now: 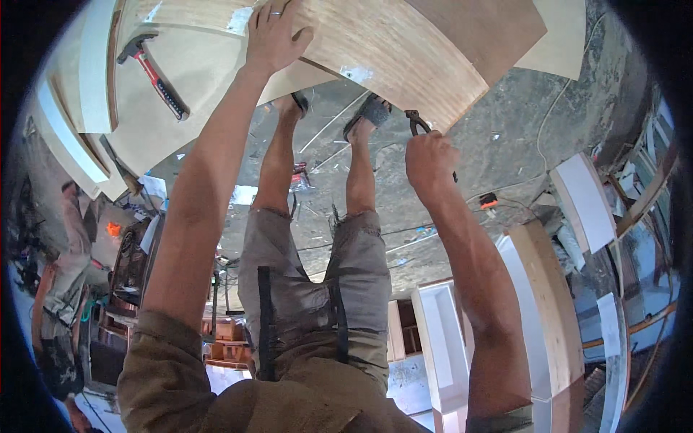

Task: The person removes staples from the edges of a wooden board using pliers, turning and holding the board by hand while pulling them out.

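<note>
A pale wooden board (390,54) with visible grain lies across the top of the view. My left hand (276,36) rests on its near side, fingers stretched forward and thumb out to the side; a ring shows on one finger. My right hand (433,159) is wrapped round a pair of dark pincers (416,121). The jaws of the pincers point up beside the board's near right corner; whether they touch it I cannot tell. A claw hammer (154,76) with a red and black handle lies on a pale sheet (206,79) to the left of my left arm.
A brown panel (491,29) lies beyond the board. Curved white-faced strips (94,68) stand at the far left. My sandalled feet are on the littered concrete floor (325,180), crossed by cables. White and wooden box frames (541,303) stand at the right.
</note>
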Demonstrator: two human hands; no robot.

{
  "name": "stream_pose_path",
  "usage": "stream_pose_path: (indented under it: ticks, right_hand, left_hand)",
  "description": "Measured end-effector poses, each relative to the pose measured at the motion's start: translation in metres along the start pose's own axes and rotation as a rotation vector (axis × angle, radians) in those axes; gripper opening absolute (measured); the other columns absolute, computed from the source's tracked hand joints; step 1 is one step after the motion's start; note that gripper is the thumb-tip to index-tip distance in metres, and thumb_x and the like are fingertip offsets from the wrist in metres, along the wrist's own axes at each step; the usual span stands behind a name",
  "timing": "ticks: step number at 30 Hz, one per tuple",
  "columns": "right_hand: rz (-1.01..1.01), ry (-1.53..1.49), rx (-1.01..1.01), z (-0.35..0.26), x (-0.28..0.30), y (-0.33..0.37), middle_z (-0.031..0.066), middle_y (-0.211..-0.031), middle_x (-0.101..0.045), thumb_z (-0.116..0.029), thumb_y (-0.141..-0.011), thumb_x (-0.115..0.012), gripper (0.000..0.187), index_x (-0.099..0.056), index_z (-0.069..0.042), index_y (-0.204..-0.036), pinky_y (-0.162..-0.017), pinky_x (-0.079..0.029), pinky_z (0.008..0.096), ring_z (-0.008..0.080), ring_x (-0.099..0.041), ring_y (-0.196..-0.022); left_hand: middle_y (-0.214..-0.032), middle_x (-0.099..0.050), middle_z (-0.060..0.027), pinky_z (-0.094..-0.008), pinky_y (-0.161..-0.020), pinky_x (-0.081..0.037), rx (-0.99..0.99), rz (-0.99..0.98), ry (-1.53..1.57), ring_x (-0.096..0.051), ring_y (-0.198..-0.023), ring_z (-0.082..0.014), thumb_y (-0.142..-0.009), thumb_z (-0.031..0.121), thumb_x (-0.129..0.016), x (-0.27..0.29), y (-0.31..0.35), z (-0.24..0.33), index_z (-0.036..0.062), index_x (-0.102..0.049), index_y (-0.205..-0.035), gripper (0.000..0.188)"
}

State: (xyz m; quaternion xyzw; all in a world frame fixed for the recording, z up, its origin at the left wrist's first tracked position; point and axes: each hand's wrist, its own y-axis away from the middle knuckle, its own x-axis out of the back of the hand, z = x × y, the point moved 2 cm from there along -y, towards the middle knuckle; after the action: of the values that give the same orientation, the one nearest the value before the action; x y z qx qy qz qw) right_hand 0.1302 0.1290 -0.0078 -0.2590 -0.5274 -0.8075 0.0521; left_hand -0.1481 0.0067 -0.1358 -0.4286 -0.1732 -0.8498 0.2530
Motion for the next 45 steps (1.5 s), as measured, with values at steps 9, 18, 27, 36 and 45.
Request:
stream_pose_path:
  ticks: [9,18,27,36,45]
  right_hand:
    - [-0.121,-0.159,0.252,0.108,-0.052,-0.016,0.0134,-0.107,-0.061,-0.008,-0.082,-0.059,0.032,-0.058,-0.008,-0.114,-0.080,-0.056,0.0474,0.0359,-0.067,-0.095]
    - [0.119,-0.370,0.648,0.156,-0.119,-0.094,0.0100,-0.111,-0.061,-0.006,-0.072,-0.062,0.039,-0.060,-0.010,-0.111,-0.080,-0.056,0.0462,0.0340,-0.065,-0.095]
    - [0.331,-1.460,0.297,0.201,-0.173,-0.054,0.0043,-0.089,-0.063,-0.010,-0.090,-0.060,0.010,-0.061,-0.003,-0.097,-0.064,-0.044,0.0259,0.0145,-0.055,-0.070]
    - [-0.086,-2.080,-0.401,0.215,-0.240,0.033,0.0009,-0.100,-0.065,-0.015,-0.088,-0.069,0.035,-0.063,-0.008,-0.122,-0.066,-0.048,0.0285,0.0121,-0.060,-0.078]
    - [0.031,-1.189,0.296,0.146,-0.152,0.041,0.0134,-0.092,-0.068,-0.008,-0.085,-0.063,0.032,-0.066,-0.002,-0.116,-0.075,-0.052,0.0370,0.0200,-0.064,-0.080]
  left_hand:
    - [-0.163,-0.013,-0.0153,-0.0583,-0.118,-0.013,0.083,-0.185,-0.120,-0.015,-0.149,-0.0341,-0.092,0.046,-0.055,0.009,-0.005,-0.017,0.0107,-0.017,-0.156,0.083]
    - [-0.163,-0.011,-0.0165,-0.0604,-0.117,-0.011,0.054,-0.231,-0.262,-0.012,-0.150,-0.0343,-0.093,0.050,-0.054,0.008,-0.001,-0.019,0.0082,-0.018,-0.156,0.083]
    - [-0.164,-0.002,-0.0181,-0.0638,-0.116,-0.005,-0.006,-0.223,-0.312,-0.004,-0.151,-0.0372,-0.094,0.054,-0.052,0.003,-0.011,-0.053,0.0107,-0.007,-0.158,0.090]
    - [-0.134,-0.050,-0.0254,-0.0490,-0.101,-0.043,0.289,-0.201,0.046,-0.051,-0.124,-0.0406,-0.082,0.031,-0.067,-0.093,0.068,0.154,0.0006,-0.050,-0.133,0.062]
    - [-0.100,-0.069,-0.0165,-0.0465,-0.078,-0.053,0.616,-0.520,0.627,-0.067,-0.092,-0.0360,-0.095,0.039,-0.054,-0.082,0.192,0.224,0.0149,-0.067,-0.108,0.030]
